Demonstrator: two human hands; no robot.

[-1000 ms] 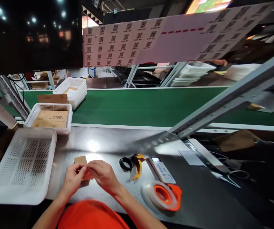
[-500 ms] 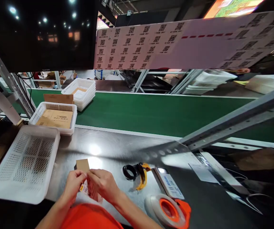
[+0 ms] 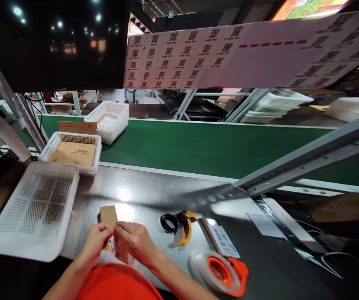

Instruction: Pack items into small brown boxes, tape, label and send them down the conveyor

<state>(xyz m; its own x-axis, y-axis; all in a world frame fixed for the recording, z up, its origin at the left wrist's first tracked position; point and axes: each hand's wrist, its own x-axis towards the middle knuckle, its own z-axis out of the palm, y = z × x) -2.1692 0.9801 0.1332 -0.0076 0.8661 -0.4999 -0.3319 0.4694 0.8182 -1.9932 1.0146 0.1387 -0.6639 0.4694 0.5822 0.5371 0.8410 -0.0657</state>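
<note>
Close together at the near edge of the bench, my left hand (image 3: 97,241) and my right hand (image 3: 137,241) pinch the top of a clear plastic bag (image 3: 124,251). A printed white label with yellow and red marks (image 3: 110,246) shows below the fingers; the bag's contents are mostly hidden. Just beyond my fingertips stands a small brown cardboard box (image 3: 108,215), partly covered by the hands. To the right of my right hand lie a yellow-and-black tape dispenser (image 3: 186,229) and a black ring (image 3: 169,223). Nearer is a large clear tape roll on an orange dispenser (image 3: 219,273).
A white perforated basket (image 3: 32,208) lies at left, behind it a basket (image 3: 69,152) of flat cardboard. More baskets (image 3: 112,125) are stacked on the green conveyor (image 3: 182,146). A handheld device (image 3: 221,237) and scissors (image 3: 318,262) lie right. A metal strut (image 3: 307,158) slants across.
The basket stack on the green conveyor has shifted slightly right. My view has moved a little; both hands keep nearly the same pinch on the bag.
</note>
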